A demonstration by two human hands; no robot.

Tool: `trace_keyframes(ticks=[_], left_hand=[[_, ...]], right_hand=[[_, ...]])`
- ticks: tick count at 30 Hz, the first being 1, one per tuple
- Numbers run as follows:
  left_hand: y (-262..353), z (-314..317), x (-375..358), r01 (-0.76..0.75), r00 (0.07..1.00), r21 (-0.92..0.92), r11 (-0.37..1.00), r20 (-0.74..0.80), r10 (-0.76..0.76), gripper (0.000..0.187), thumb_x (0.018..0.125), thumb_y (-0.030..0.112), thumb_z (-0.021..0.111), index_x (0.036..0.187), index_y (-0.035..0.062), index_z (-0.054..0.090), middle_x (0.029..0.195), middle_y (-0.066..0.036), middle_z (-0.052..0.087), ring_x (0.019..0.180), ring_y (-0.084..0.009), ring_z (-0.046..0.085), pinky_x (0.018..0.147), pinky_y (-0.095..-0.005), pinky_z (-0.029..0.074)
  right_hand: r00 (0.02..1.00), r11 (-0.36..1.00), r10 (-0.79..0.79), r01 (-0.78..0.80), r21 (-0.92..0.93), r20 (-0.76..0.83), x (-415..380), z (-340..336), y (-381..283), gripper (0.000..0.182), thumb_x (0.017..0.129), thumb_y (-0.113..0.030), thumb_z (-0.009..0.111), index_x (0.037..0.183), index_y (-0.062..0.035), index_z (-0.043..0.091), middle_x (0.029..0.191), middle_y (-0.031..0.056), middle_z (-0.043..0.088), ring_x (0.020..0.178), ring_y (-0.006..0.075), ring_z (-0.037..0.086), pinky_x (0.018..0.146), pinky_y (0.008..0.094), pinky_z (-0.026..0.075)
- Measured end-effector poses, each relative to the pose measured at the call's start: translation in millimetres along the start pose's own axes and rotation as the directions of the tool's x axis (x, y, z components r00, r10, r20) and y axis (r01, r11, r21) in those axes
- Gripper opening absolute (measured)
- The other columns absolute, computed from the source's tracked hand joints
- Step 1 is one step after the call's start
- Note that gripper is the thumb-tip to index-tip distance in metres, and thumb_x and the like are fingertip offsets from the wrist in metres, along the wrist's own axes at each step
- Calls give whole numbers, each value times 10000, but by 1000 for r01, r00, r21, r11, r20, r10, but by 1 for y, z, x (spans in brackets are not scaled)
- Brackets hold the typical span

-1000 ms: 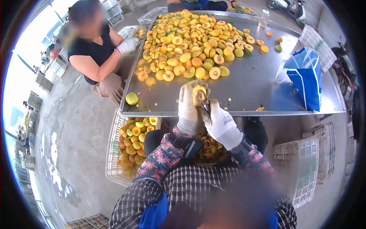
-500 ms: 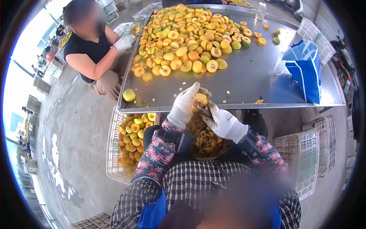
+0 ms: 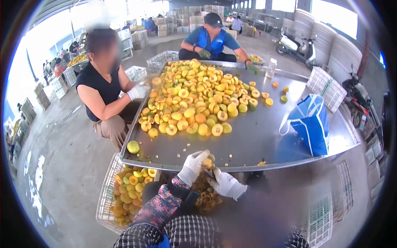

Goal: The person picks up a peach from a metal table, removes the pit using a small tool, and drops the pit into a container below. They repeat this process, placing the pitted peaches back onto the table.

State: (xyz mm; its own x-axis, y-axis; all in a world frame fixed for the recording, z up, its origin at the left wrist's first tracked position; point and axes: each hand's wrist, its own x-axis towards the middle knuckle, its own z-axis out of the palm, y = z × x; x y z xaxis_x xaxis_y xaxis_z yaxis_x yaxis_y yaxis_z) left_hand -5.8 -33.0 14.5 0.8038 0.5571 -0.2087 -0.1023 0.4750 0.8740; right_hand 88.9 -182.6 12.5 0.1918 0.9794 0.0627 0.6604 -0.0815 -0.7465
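My left hand [image 3: 192, 168], in a white glove, is closed round a yellow peach [image 3: 206, 164] just off the table's front edge. Close against the fruit is my right hand [image 3: 227, 184], also gloved, its fingers closed on a small dark metal tool [image 3: 211, 174] whose exact kind is hard to make out. Below both hands lies a heap of brownish pits and scraps [image 3: 206, 199]. A large pile of yellow peaches [image 3: 194, 95], many halved, some with pits showing, covers the far left of the metal table [image 3: 256, 144].
A white crate [image 3: 108, 194] of peach halves stands left of my legs. One greenish peach [image 3: 132, 147] sits at the table's left corner. On the right are a blue bag [image 3: 310, 128] and a clear bottle [image 3: 271, 68]. Co-workers sit at the left [image 3: 101, 78] and far side [image 3: 213, 39].
My view has tilted up, bringing the far co-worker and the hall into sight, so the table and hands appear lower. Both hands stay together at the peach.
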Motion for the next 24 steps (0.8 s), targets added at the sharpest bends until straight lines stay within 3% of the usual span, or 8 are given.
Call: trace_keyframes(ticks=[4,7,10,15,18,19,22,24], left_hand=[[-6,-8,10,74,994,-47,996,79,-70,356,992,318,554,953,-18,665,873,-90,686,781,-197,667,697,-293,541],[-8,9,-5,-120,993,-246,962,-18,119,352,997,313,545,969,-20,655,877,-103,684,793,-218,673,718,-328,547],[-25,6,-4,-227,974,-240,944,-64,218,313,989,279,563,971,-20,653,882,-114,685,794,-225,676,729,-345,551],[-26,-6,6,-26,999,-177,984,-30,21,267,972,224,595,893,-21,666,874,-123,694,773,-219,682,727,-331,555],[-22,-10,7,4,1000,-220,975,-10,-7,235,946,226,644,891,-2,650,858,-99,689,749,-181,670,669,-313,559],[-21,-9,4,-10,999,-262,965,-32,2,237,946,226,644,891,-5,651,860,-99,690,752,-186,673,667,-316,563],[-27,-9,5,-101,992,-304,947,-100,74,257,940,226,646,898,-27,650,873,-143,693,753,-246,691,663,-362,588],[-30,-13,8,-111,991,-311,944,-109,81,255,933,219,652,902,-33,650,877,-165,693,753,-277,699,662,-388,599]], right_hand=[[951,981,-176,192,40,-254,0,31,22,529,977,-297,512,1368,18,346,920,244,650,837,428,644,715,453,499],[993,928,62,-21,372,-98,-2,45,42,486,984,-339,519,1309,2,402,896,176,641,774,334,641,700,406,497],[992,917,123,-108,384,-16,-1,32,37,445,980,-351,533,1247,-9,433,835,142,618,714,263,607,679,387,492],[997,997,74,-74,-5,8,-1,13,12,444,979,-366,514,1222,1,452,898,316,620,868,503,601,707,480,485],[974,974,217,-212,76,-64,-1,33,7,440,980,-372,523,1203,0,453,831,235,630,729,413,632,670,437,492],[946,808,313,-310,501,81,-2,60,46,431,979,-381,538,1170,-1,464,766,119,590,640,251,584,637,376,486],[894,605,410,-414,680,179,2,50,7,423,977,-390,549,1132,-2,482,758,57,535,655,146,511,627,327,465],[955,854,296,-269,445,9,6,62,29,395,981,-360,551,1132,-1,482,788,68,560,695,174,554,645,328,468]])
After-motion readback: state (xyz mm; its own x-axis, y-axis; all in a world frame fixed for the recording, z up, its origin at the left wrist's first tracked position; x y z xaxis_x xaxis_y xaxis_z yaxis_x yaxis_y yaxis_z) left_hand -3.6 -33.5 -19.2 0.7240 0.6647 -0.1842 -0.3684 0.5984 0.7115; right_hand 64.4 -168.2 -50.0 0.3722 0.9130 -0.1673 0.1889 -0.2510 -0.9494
